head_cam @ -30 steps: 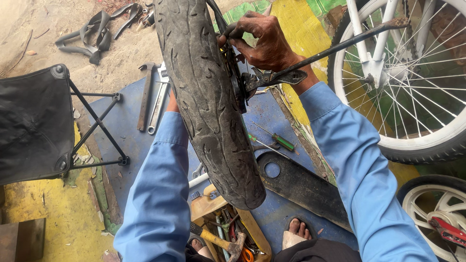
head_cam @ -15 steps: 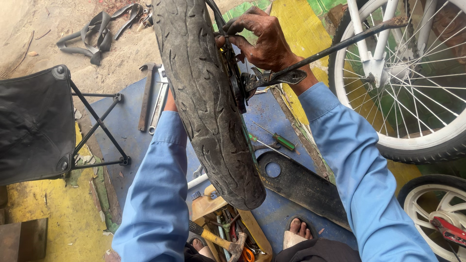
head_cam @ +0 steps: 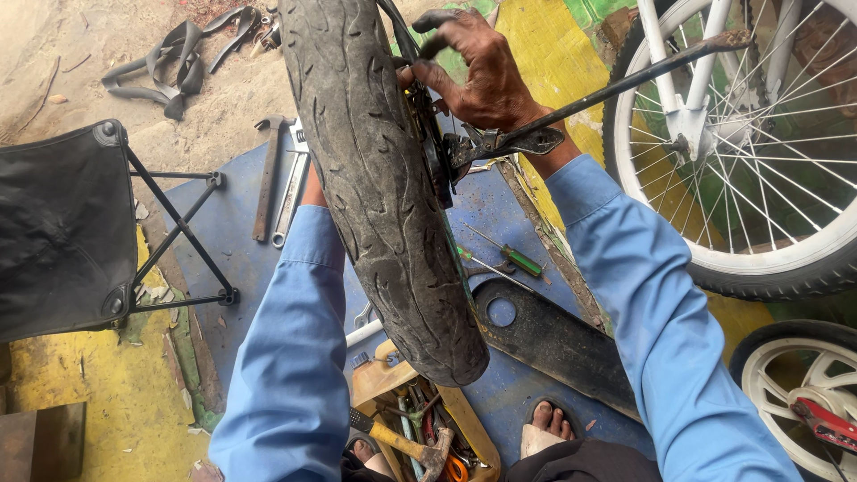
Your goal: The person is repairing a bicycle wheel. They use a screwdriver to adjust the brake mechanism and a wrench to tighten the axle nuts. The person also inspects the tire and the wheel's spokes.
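Note:
A worn black tyre [head_cam: 375, 178] on its wheel stands upright in front of me, running from the top of the view down to my lap. My right hand [head_cam: 482, 76] grips the rim and hub side of the wheel near the top, fingers curled around the edge. A long metal rod [head_cam: 625, 85] with a flat bracket end runs under that wrist toward the upper right. My left hand is hidden behind the tyre; only the blue sleeve [head_cam: 290, 357] and a bit of wrist show.
A black folding stool [head_cam: 62, 232] stands at left. A hammer [head_cam: 268, 174] and a spanner [head_cam: 291, 201] lie on the blue mat. A green-handled screwdriver [head_cam: 518, 259], a black chain guard [head_cam: 553, 339], an open toolbox [head_cam: 420, 428] and white spoked wheels [head_cam: 741, 143] surround me.
My right hand has shifted slightly on the rim, the fingers spreading a little higher. The tyre and the left arm stay where they were.

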